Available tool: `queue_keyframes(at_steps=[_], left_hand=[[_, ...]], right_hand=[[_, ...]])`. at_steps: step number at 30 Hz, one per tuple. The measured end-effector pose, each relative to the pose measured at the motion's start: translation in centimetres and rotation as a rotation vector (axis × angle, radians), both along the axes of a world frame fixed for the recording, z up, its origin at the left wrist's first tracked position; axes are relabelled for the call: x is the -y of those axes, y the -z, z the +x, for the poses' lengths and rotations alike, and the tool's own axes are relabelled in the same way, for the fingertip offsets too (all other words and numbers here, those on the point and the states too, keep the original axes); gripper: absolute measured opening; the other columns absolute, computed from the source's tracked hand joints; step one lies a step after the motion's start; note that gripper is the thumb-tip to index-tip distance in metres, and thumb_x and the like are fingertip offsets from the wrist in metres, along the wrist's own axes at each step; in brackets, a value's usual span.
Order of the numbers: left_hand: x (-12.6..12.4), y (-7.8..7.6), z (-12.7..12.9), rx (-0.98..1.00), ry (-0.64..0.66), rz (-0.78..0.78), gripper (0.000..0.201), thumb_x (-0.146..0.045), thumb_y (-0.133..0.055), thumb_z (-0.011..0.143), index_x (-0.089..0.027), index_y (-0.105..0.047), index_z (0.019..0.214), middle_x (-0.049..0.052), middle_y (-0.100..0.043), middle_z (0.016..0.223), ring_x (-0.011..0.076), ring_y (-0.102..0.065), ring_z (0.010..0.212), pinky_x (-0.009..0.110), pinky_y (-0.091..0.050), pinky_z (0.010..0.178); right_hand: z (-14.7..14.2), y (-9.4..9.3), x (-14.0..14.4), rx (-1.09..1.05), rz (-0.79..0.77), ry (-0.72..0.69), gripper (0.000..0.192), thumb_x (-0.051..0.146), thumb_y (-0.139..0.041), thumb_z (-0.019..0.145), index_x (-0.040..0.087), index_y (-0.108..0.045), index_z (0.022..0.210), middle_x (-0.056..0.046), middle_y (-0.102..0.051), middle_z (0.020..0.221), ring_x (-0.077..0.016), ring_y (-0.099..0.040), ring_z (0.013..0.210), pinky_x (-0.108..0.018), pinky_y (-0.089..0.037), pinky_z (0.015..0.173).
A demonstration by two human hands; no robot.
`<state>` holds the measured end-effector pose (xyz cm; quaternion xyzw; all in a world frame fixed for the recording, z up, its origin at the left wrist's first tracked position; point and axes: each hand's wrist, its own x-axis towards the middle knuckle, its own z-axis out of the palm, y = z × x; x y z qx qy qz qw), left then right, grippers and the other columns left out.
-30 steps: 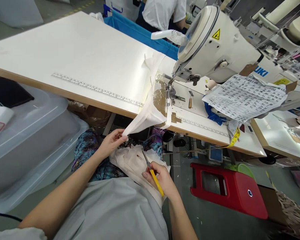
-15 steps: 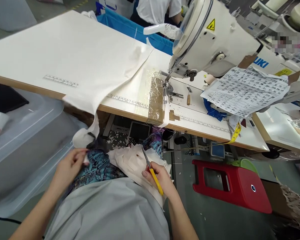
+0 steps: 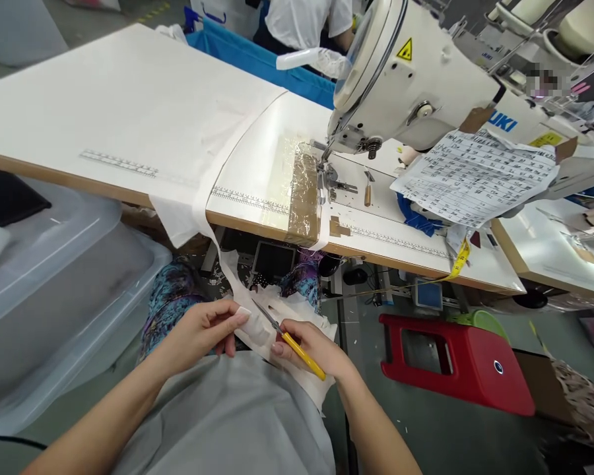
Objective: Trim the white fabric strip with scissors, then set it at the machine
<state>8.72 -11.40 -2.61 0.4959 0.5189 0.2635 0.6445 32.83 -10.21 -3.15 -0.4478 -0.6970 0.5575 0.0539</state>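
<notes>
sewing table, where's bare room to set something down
Free: the left half of the sewing table, behind the printed ruler strip, bordered on the right by the white fabric draped over the edge. Crowded: under the sewing machine and the paper sheet. Both hands fill the lap.

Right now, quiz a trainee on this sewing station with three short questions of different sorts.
1. True or false: the right hand holds yellow-handled snips.
2. What does the left hand pinch? A) the measuring tape B) the white fabric C) the printed sheet
3. Fill in: the red stool stands on the ___, below the table edge.

Key: 1 true; 2 B; 3 floor.
</notes>
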Motion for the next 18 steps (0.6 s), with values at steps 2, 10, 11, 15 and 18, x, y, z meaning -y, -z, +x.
queue_keyframes(at_steps=[2, 10, 11, 15, 18], left_hand=[[-0.2, 0.1, -0.2, 0.1, -0.003, -0.135, 0.045, -0.063, -0.062, 0.078, -0.018, -0.065, 0.074, 0.007, -0.07, 0.06, 0.0188, -0.062, 0.055, 0.026, -0.048, 0.053], [-0.5, 1.0, -1.3, 0.212, -0.041, -0.273, 0.046, -0.061, -0.072, 0.071, -0.015, -0.069, 0.075, 0.006, -0.072, 0.058, 0.0165, -0.066, 0.054, 0.021, -0.048, 0.052], [-0.5, 1.1, -1.3, 0.219, -0.045, -0.277, 0.046, -0.06, -0.072, 0.071, -0.015, -0.069, 0.075, 0.005, -0.071, 0.057, 0.0158, -0.066, 0.053, 0.02, -0.048, 0.051], [-0.4, 1.7, -1.4, 0.24, -0.072, -0.278, 0.044, -0.059, -0.073, 0.07, -0.015, -0.069, 0.072, 0.004, -0.07, 0.054, 0.0147, -0.065, 0.051, 0.019, -0.047, 0.05], [-0.5, 1.7, -1.4, 0.241, -0.078, -0.273, 0.045, -0.06, -0.074, 0.069, -0.016, -0.068, 0.07, 0.004, -0.07, 0.053, 0.014, -0.064, 0.05, 0.018, -0.045, 0.049]], right_hand=[[-0.2, 0.0, -0.3, 0.019, -0.004, -0.046, 0.046, 0.062, -0.057, 0.082, 0.02, -0.043, 0.069, 0.005, -0.039, 0.064, -0.0106, -0.032, 0.06, -0.023, -0.025, 0.052], [-0.9, -0.1, -2.4, 0.129, 0.022, -0.23, 0.051, 0.064, -0.056, 0.081, 0.02, -0.036, 0.065, 0.006, -0.032, 0.061, -0.0099, -0.028, 0.057, -0.023, -0.021, 0.051], [-1.0, -0.1, -2.5, 0.148, 0.04, -0.24, 0.05, 0.063, -0.056, 0.081, 0.02, -0.036, 0.065, 0.006, -0.032, 0.06, -0.0099, -0.028, 0.056, -0.024, -0.021, 0.051], [-1.4, -0.3, -2.0, 0.244, 0.181, -0.236, 0.048, 0.059, -0.057, 0.083, 0.02, -0.035, 0.066, 0.006, -0.034, 0.06, -0.0099, -0.028, 0.056, -0.025, -0.019, 0.052], [-1.6, -0.3, -1.5, 0.332, 0.269, -0.197, 0.05, 0.059, -0.059, 0.083, 0.02, -0.033, 0.065, 0.006, -0.033, 0.058, -0.0099, -0.025, 0.055, -0.025, -0.017, 0.053]])
